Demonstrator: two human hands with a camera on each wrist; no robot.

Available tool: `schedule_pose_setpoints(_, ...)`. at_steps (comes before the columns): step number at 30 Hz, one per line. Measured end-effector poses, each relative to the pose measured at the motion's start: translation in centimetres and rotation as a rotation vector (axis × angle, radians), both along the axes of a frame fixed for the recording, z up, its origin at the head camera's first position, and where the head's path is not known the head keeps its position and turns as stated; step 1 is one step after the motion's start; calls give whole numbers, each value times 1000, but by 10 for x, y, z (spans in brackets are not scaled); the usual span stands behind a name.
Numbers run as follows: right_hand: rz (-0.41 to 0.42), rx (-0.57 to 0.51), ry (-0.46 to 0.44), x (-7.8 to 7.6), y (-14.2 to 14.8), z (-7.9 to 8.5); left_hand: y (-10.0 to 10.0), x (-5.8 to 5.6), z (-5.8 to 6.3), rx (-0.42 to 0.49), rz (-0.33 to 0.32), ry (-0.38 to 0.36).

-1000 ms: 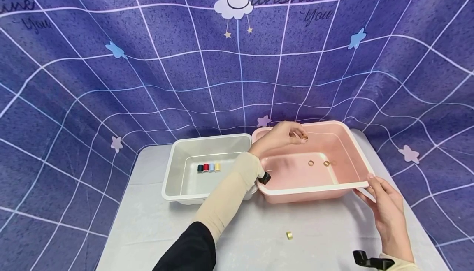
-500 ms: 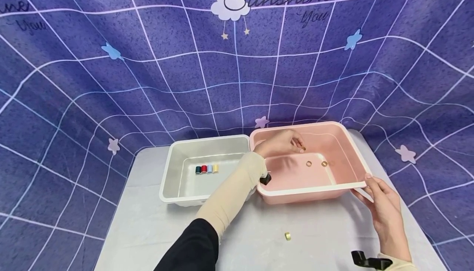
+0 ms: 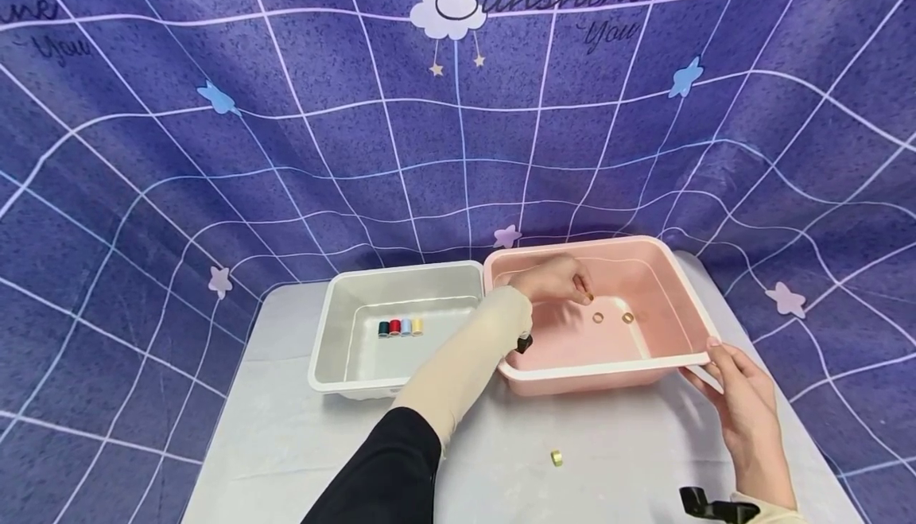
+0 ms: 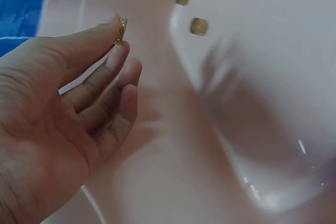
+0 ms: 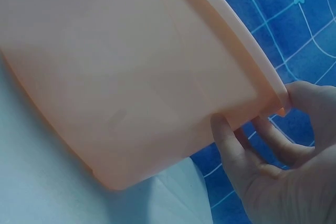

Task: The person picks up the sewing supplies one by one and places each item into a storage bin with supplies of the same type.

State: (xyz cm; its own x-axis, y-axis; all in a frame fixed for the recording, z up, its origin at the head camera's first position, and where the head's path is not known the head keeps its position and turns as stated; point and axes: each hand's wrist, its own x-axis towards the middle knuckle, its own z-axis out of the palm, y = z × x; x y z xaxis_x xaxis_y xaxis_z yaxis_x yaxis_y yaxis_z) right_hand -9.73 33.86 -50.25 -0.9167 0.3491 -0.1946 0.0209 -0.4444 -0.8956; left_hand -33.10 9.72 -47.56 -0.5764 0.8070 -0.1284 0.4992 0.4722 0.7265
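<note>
My left hand (image 3: 554, 280) reaches inside the pink basin (image 3: 608, 370) and pinches a gold ring (image 4: 122, 31) between thumb and forefinger, its other fingers curved below. The ring looks patterned on its outer face. Two more gold rings, a left one (image 3: 597, 318) and a right one (image 3: 627, 318), lie on the basin floor, close to the pinched ring in the head view. At the basin's front right corner my right hand (image 3: 746, 397) grips the rim, thumb on top and fingers (image 5: 226, 132) against the outside wall.
A white basin (image 3: 343, 385) stands directly left of the pink one, with several thread spools (image 3: 395, 327) in a row inside. Another gold ring (image 3: 556, 458) lies on the white tablecloth (image 3: 286, 444) in front. A purple patterned curtain (image 3: 458, 134) hangs behind.
My left hand, with the pinched ring, has come down deeper into the pink basin, nearer the two rings on its floor. My right hand stays on the rim.
</note>
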Motion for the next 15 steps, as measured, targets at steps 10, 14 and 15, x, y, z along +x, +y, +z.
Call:
schedule_pose_setpoints(10, 3, 9, -2, 0, 0, -1, 18, 0, -30, -256, 6, 73)
schedule_pose_setpoints(14, 0, 10, 2, 0, 0, 0, 20, 5, -30, -324, -8, 166)
schedule_pose_setpoints(15, -1, 13, 3, 0, 0, 1, 21, 5, -30, -335, -11, 186)
